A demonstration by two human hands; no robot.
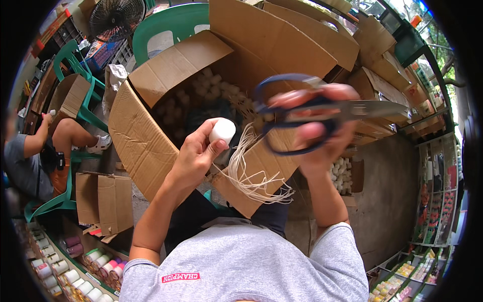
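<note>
The left hand [197,152] pinched a short, round white piece [223,131] between its thumb and fingers, above a big open brown cardboard box [138,148]. The right hand [341,132] was curled around metal scissors with dark blue handles [370,109]. Thin white strings [249,173] lay over the box's front flap, between both hands, and more small white pieces [207,84] sat inside.

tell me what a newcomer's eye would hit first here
Probably the large dark-blue-handled scissors, blurred in the right hand right of centre. Next, the small white cylinder held up in the left hand near the middle. Then the bunch of pale strings draped over the near flap of the big open cardboard box.
</note>
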